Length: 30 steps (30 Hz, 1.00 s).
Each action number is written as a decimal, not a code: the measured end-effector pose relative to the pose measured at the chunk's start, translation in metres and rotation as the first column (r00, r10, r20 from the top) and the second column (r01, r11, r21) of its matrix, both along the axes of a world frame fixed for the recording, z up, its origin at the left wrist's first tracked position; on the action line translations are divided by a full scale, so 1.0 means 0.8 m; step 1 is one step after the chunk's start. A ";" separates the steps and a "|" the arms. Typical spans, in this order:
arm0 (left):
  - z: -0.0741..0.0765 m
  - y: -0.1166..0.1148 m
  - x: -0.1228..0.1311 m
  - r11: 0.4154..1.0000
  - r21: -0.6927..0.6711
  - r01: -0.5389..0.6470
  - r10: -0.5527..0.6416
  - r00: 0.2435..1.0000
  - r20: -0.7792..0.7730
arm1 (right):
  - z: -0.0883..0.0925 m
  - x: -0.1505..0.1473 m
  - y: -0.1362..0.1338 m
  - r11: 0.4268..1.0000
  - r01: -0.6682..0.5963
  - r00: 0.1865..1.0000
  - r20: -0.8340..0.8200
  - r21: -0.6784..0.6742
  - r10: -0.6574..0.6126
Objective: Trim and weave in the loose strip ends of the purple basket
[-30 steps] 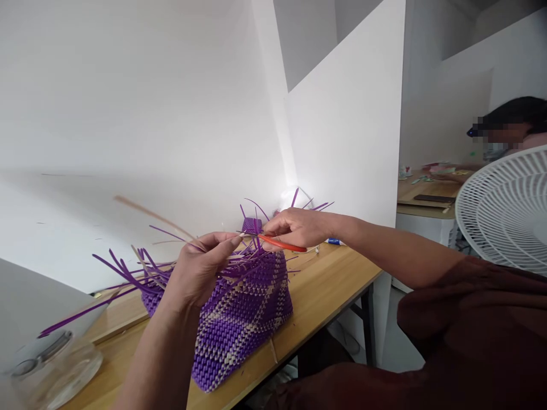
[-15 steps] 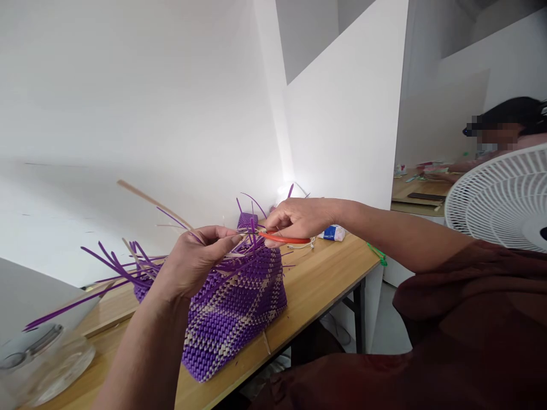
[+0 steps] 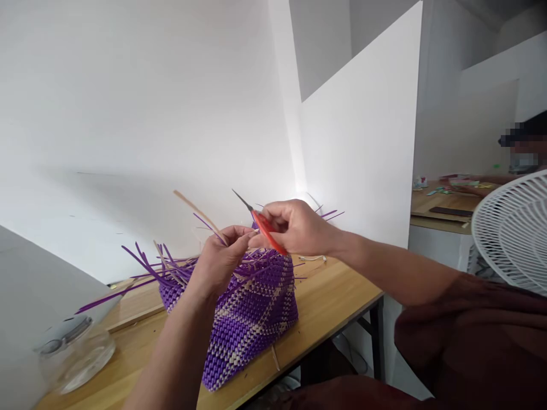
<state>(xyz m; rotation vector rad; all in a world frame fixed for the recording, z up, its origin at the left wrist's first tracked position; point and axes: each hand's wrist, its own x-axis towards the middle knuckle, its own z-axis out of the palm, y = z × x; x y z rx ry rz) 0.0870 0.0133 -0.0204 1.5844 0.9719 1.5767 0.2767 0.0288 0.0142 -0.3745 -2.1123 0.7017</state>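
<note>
A purple woven basket (image 3: 252, 313) with cream checks stands on the wooden table (image 3: 337, 285), many loose strips sticking out along its top. Above it my left hand (image 3: 220, 259) is closed, thumb and forefinger pinching a strip; a tan strip (image 3: 196, 209) and a thin purple one poke up behind the fingers. My right hand (image 3: 299, 228) is wrapped round scissors (image 3: 269, 232) with orange handles, their blades tilted up to the left, away from the strips. Its fingertips meet those of my left hand, and what lies between them is hidden.
At the left of the table is a clear lidded container (image 3: 77, 353). A wooden board (image 3: 137, 310) lies behind the basket, against the white wall. To the right are a white fan (image 3: 513, 233) and a person at another table (image 3: 444, 199).
The scissors have swung from lying level at the strips to pointing up and left. My right hand has come in against my left fingertips. The whole view has shifted slightly.
</note>
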 end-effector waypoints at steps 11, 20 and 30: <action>-0.010 -0.007 0.019 0.975 0.183 -0.124 0.132 0.991 -0.029 | 0.010 -0.055 0.017 0.994 0.104 0.988 -0.111 -0.038 -0.107; -0.022 -0.005 0.017 0.991 0.134 -0.017 -0.019 0.965 0.261 | 0.009 -0.045 0.038 0.959 -0.095 0.978 -0.206 -0.268 0.039; -0.019 -0.005 0.020 0.994 0.086 -0.073 0.027 0.896 0.444 | -0.029 -0.008 0.032 0.968 0.052 0.997 0.076 -0.246 -0.034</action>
